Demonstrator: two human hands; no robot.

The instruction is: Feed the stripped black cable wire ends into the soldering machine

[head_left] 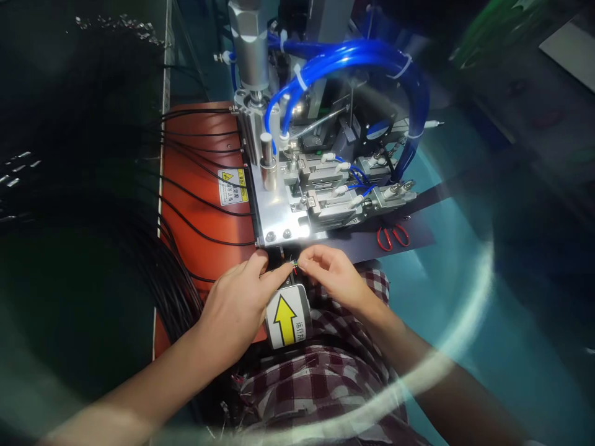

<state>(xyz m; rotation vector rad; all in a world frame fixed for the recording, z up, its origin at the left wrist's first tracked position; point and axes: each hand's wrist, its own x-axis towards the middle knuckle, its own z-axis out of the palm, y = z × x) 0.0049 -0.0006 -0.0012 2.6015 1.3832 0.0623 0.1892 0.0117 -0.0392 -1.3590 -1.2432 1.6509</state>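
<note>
Just in front of the machine's metal plate, my two hands meet at a small bunch of thin coloured wires [295, 265], with red and green-yellow strands showing. My left hand [238, 298] is closed, its index fingertip against the wires and its thumb near the plate's corner. The undersides of its fingers are hidden. Coming from the right, my right hand [335, 276] pinches the wires between thumb and index finger. Below the fingertips is a white label with a yellow arrow [286, 319] on a machine part.
The pneumatic machine [279, 214] stands ahead, with thick blue air hoses [353, 52] arching over it. Black cables [204, 186] cross an orange-red surface [195, 235] at left. Red-handled scissors [393, 237] lie at right. Checkered cloth [320, 384] covers my lap.
</note>
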